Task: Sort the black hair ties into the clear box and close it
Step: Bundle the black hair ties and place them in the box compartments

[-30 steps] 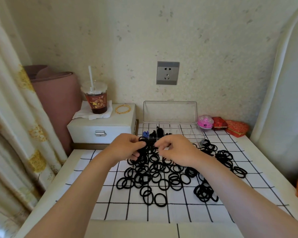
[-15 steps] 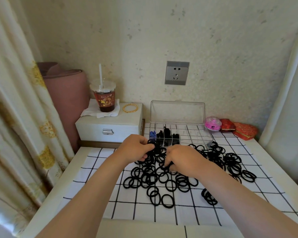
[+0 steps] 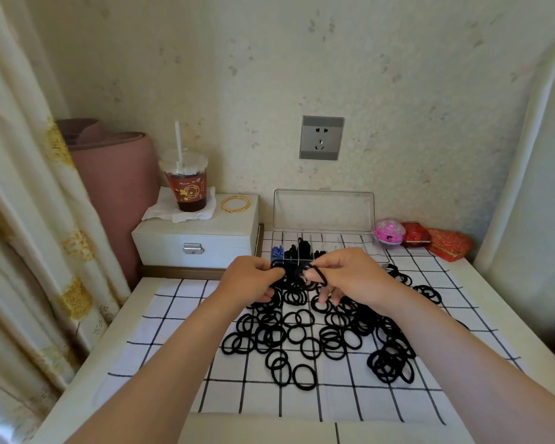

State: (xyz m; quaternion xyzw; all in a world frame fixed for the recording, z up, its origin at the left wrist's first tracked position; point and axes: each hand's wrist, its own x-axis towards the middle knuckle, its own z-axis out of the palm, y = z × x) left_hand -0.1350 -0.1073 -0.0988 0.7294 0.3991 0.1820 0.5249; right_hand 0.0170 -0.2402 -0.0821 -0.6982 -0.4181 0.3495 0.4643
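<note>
Many black hair ties [image 3: 305, 339] lie scattered on a white cloth with a black grid [image 3: 180, 357]. Behind them stands the clear box [image 3: 359, 248] with dividers, its lid [image 3: 323, 209] upright against the wall; some black ties and a blue one sit in its left compartments. My left hand [image 3: 250, 280] grips a bunch of black ties just in front of the box. My right hand [image 3: 346, 277] pinches one black tie next to that bunch, fingers curled.
A white jewellery box [image 3: 196, 241] at the back left carries a drink cup with straw [image 3: 186, 184] and gold bangles [image 3: 235, 204]. A pink trinket [image 3: 389, 230] and red boxes [image 3: 447, 243] sit at the back right. A curtain [image 3: 23, 219] hangs left.
My right hand has lifted from the pile with a single tie and come up level with my left hand. The camera has shifted slightly.
</note>
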